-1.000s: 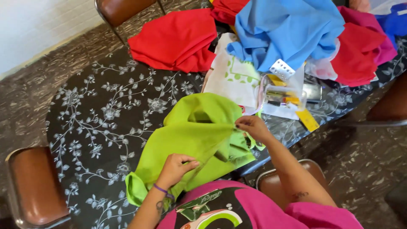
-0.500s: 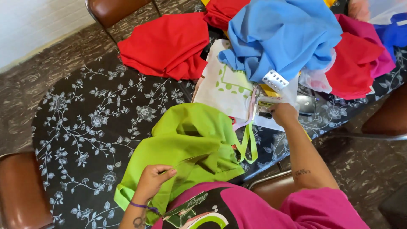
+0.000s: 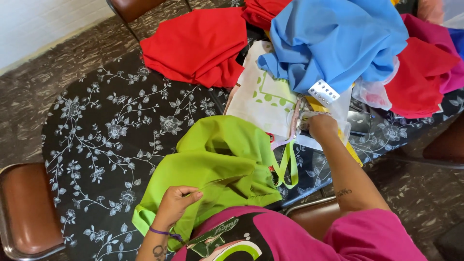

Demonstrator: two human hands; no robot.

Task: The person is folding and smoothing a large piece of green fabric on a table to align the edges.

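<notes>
A lime green fabric bag [image 3: 217,169] lies on the black floral tablecloth [image 3: 111,130] in front of me, its strap loop hanging at the right. My left hand [image 3: 176,203] pinches the green fabric near its lower edge. My right hand [image 3: 321,126] reaches forward and rests on a clear plastic bag of small items [image 3: 319,118] beside a white printed bag [image 3: 263,99]. Whether that hand grips anything is hidden.
Red fabric [image 3: 203,43] lies at the back, blue fabric [image 3: 333,38] and red and pink fabric [image 3: 425,72] pile at the right. A white studded strip [image 3: 323,92] sits under the blue cloth. Brown chairs stand at left [image 3: 24,212] and behind [image 3: 140,7].
My right hand left the green bag and reached forward to the plastic bag by the white printed bag. My left hand stayed on the green fabric.
</notes>
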